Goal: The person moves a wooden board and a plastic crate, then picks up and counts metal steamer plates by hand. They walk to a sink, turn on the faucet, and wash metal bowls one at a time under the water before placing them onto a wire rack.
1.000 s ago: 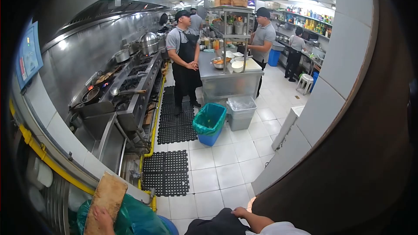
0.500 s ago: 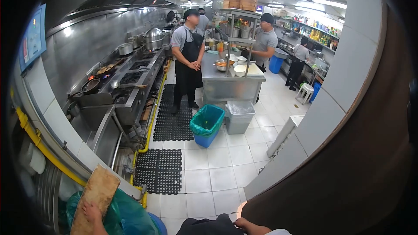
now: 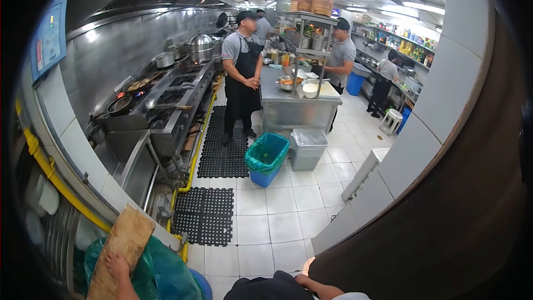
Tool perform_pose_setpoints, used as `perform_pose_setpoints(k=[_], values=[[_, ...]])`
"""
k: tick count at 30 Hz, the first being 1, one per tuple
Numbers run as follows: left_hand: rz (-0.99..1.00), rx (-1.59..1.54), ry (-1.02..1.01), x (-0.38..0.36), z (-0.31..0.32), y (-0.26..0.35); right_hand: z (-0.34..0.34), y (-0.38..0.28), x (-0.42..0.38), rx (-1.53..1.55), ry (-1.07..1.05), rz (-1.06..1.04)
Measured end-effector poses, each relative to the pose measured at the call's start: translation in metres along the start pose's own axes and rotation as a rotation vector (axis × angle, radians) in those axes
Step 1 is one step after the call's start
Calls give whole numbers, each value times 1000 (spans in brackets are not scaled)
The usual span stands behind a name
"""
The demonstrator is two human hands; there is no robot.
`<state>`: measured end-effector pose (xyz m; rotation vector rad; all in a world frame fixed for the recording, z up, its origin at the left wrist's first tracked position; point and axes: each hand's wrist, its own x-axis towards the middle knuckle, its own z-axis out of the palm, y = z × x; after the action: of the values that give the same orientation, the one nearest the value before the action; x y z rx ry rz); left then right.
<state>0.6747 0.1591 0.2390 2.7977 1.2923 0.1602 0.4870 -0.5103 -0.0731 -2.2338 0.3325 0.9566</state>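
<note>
My left hand [image 3: 117, 266] lies on the face of a worn wooden board [image 3: 131, 232], its fingers spread over the surface. The board is tilted and rests above a bin liner of green plastic [image 3: 166, 269]. Below it, the rim of a blue bin [image 3: 202, 284] shows. At the bottom, my right hand [image 3: 303, 280] is close beside my dark clothing [image 3: 266, 288]. Its fingers are mostly hidden, so I cannot see whether they grip anything.
Stoves [image 3: 177, 91] with pans line the left wall, beside a yellow pipe [image 3: 66, 183]. Black mats [image 3: 204, 216] cover part of the tiles. A green-lined bin [image 3: 267, 158] and a grey bin [image 3: 308, 150] stand before a steel counter [image 3: 294, 112]. Several people stand farther back.
The view has shifted slightly, moving the kitchen a little to the right in frame. My left hand stays on the board; my right hand has shifted slightly left.
</note>
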Motion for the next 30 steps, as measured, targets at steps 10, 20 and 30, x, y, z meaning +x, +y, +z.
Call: perform_pose_setpoints(k=[10,20,30], values=[[50,55,3,-9,-14,0,-6,2,-12,13,-63,26],[-120,24,-86,-19,-36,13,-7,-5,-10,-59,-1,-84],[-195,139,-109,0,-13,3,-3,-4,-17,5,21,-29]])
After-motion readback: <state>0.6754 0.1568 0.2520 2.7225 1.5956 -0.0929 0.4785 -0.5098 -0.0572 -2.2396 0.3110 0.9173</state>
